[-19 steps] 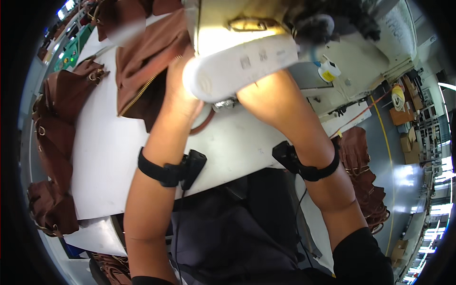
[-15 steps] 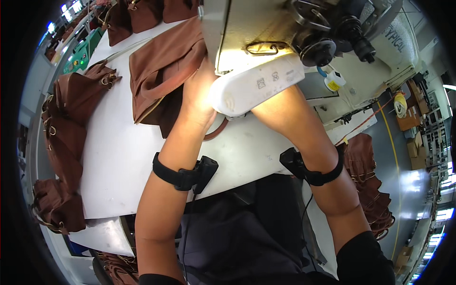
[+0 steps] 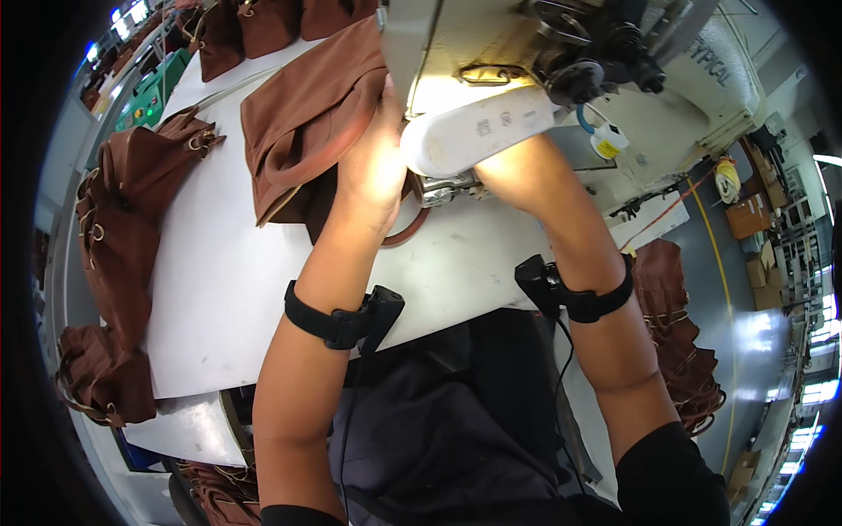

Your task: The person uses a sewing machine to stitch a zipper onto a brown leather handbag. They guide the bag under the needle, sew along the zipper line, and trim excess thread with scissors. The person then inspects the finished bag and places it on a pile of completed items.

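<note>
A brown leather bag with a zip along its edge and a rounded handle lies on the white table, its right side tucked behind the head of a sewing machine. My left hand rests against the bag beside the handle, its fingers hidden by the bag and the machine. Beneath the white oblong cover, which is brightly lit around its edges, my right hand reaches in toward the machine's needle area. Only its wrist side shows. A metal part of the machine is visible between both hands.
More brown bags line the table's left edge, with others at the back. A pile of brown leather pieces hangs at the right. A small white bottle stands by the machine. Cardboard boxes sit beyond the aisle.
My view has shifted slightly, and the white cover appears higher, revealing the metal part below it. My right forearm has moved a little up. My left hand stays at the bag.
</note>
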Demonstrator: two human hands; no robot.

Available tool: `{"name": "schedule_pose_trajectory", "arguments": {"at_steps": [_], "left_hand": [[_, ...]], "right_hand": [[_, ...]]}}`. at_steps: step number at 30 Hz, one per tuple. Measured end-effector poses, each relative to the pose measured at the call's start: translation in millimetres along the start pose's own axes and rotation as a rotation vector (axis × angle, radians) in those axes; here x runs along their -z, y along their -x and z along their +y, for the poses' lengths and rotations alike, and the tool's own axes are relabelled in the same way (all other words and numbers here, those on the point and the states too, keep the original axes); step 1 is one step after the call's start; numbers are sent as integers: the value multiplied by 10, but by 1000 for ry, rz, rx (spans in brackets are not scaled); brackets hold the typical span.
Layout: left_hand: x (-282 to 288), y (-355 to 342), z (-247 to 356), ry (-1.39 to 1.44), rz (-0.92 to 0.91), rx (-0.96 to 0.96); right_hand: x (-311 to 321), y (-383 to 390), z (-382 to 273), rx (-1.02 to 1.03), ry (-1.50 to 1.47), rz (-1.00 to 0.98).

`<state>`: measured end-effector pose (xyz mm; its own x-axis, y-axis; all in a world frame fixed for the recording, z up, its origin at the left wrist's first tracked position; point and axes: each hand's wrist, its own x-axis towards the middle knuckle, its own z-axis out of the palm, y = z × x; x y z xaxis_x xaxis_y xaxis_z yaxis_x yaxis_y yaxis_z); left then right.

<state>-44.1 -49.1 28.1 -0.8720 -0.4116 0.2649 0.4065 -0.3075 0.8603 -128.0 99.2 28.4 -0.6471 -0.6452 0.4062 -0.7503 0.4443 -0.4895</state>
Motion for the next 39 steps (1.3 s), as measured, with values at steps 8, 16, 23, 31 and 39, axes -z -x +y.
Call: {"name": "schedule_pose_trajectory", "arguments": {"at_steps": [8,16,23,31,39], "left_hand": [[126,175,-141,-66,129,39],[137,413,-4,60,87,127],[163,649,73,130,79,137],[138,747,59,105,80,180],[102,731,-48,217,174,177]], "right_hand": [[-75,281,-396,203,327,318],[-55,546,-539,178,383,263],[-63,742,-660,174,343,282],[-61,882,-646,156,372,315],[29,1061,-674,39,138,493]]}}
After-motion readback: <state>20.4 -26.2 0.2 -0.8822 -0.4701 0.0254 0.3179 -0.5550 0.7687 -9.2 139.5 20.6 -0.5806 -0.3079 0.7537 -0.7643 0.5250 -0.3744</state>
